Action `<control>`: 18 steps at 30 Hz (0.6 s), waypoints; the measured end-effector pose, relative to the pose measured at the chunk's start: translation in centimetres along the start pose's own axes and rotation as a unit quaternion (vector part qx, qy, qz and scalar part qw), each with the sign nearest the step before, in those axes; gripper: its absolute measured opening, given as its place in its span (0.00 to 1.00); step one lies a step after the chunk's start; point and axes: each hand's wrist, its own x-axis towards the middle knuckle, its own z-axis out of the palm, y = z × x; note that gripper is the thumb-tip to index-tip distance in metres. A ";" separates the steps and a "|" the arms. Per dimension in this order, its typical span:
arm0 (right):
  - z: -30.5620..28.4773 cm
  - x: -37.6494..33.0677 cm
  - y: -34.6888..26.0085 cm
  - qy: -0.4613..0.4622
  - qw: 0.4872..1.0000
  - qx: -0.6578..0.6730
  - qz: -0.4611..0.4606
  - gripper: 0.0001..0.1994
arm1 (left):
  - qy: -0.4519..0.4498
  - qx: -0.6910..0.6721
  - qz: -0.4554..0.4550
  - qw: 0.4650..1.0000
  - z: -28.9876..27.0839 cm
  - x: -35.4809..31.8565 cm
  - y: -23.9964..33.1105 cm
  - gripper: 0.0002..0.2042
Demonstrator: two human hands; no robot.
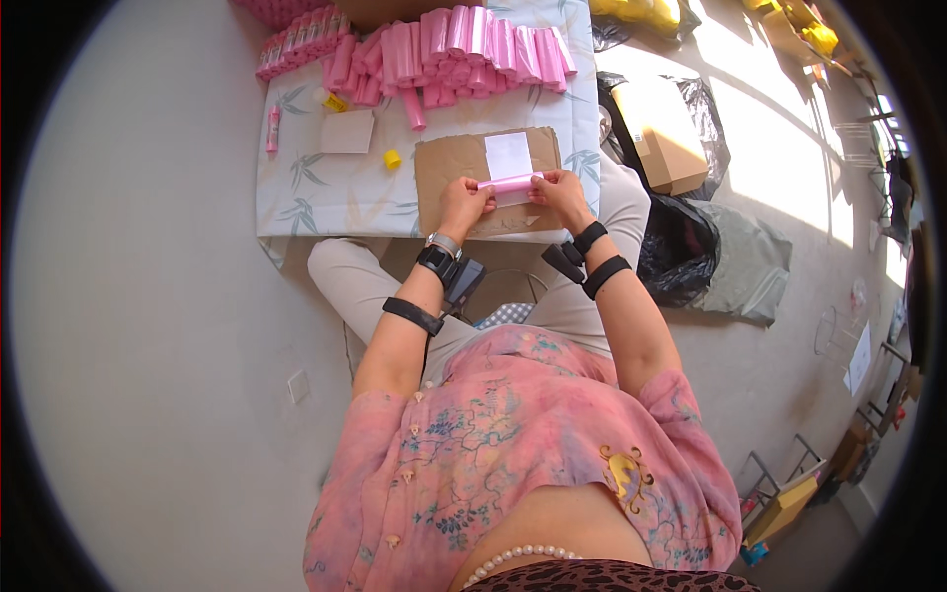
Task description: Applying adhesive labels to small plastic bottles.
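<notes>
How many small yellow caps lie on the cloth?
2. One yellow cap lies left of the cardboard, beside the hands' work; the other lies further up, near the pink rolls. More may be hidden under the rolls.

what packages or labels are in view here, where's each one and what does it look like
White label sheet: on the brown cardboard sheet, rectangular, just beyond the hands.
Pink roll: thin, held at its ends by the left hand and the right hand.
Pile of pink rolls: far edge of the patterned cloth.
Cardboard box: right, on black plastic, brown, closed.
Small beige card: left on the cloth.
</notes>
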 end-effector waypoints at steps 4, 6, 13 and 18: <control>0.1 0.3 -0.3 0.004 0.999 -0.030 0.020 0.11 | 0.007 0.035 0.002 0.999 0.2 0.2 0.6 0.10; 0.2 0.5 -0.5 0.012 0.998 -0.052 0.030 0.11 | 0.021 0.079 0.021 0.996 0.2 0.3 1.0 0.10; 0.2 1.0 -1.0 0.030 0.996 -0.087 0.018 0.11 | 0.030 0.107 0.047 0.993 0.6 0.7 0.9 0.10; 0.1 1.2 -1.2 0.025 0.994 -0.108 0.016 0.10 | 0.051 0.124 0.076 0.988 0.9 1.1 0.5 0.09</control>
